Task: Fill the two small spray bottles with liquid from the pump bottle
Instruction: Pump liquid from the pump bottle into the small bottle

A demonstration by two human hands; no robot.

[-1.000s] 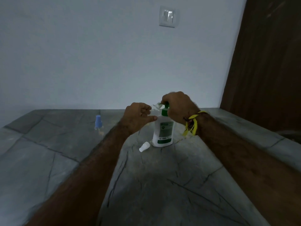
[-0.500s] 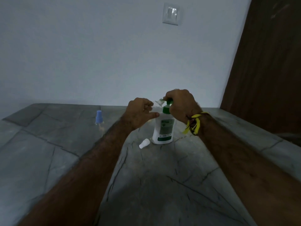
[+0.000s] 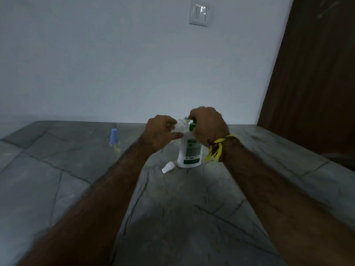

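Head view, the only one. Landmark = pump bottle [image 3: 190, 152], white w/ green label, upright on the grey stone counter [image 3: 192, 217], roughly mid-frame.

R hand [image 3: 208, 125] sits on top of the pump bottle, fingers curled over the green pump head [image 3: 192, 126]; looks like a pressing grip, prob. to drive liquid out of the nozzle. Yellow thread band [image 3: 215, 150] on that wrist hangs just right of the bottle.

L hand [image 3: 162, 131] is just left of the pump head, fingers curled round a small clear spray bottle [image 3: 180, 124], thumb pointing toward the pump bottle. The clear bottle is mostly hidden and pale, held up by the nozzle, likely so its open mouth catches the stream. Can't tell the fill level.

White spray cap [image 3: 168, 167] lies on its side on the counter, just left of the pump bottle's base. Judged: taken off the held bottle, parked close for refitting.

2nd spray bottle [image 3: 114, 139], blue cap on, stands well left of the pump bottle, untouched; contents can't be read in the dim light.

Light switch [image 3: 199, 13] on the wall above the pump bottle; brown door [image 3: 317, 73] to its right.
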